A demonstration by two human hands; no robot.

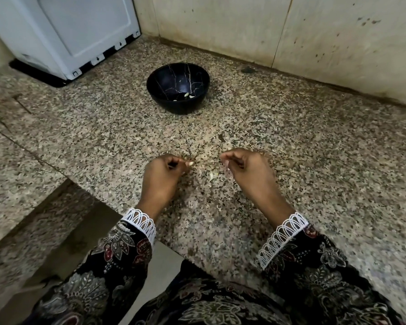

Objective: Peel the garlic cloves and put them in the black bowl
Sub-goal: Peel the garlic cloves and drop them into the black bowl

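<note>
The left hand [161, 171] has its fingers curled, and its grip pinches a small pale garlic clove [191, 163] at the fingertips, so that the clove sticks out toward the right hand [244, 170]. The right hand is also curled, and its grip seems to pinch a thin, pale piece of garlic skin [226, 165], but this part is blurred and I cannot tell exactly what it is. The two hands are near each other but apart, both just above the speckled granite surface [314, 160]. Between the two grips and a little nearer to the person, some pale garlic pieces [213, 176] lie on the surface; I cannot tell whether they are skins or cloves. Well beyond the grips stands the black bowl [178, 87], upright, with thin light veins on its inner wall. At its bottom lie a few peeled cloves [189, 95]. Beyond the left grip, in the far corner, stands a white appliance [63, 31]. Beyond the bowl is a stained, pale wall [291, 26]. Both wrists come out of dark floral sleeves [117, 254] with white lace cuffs.
</note>
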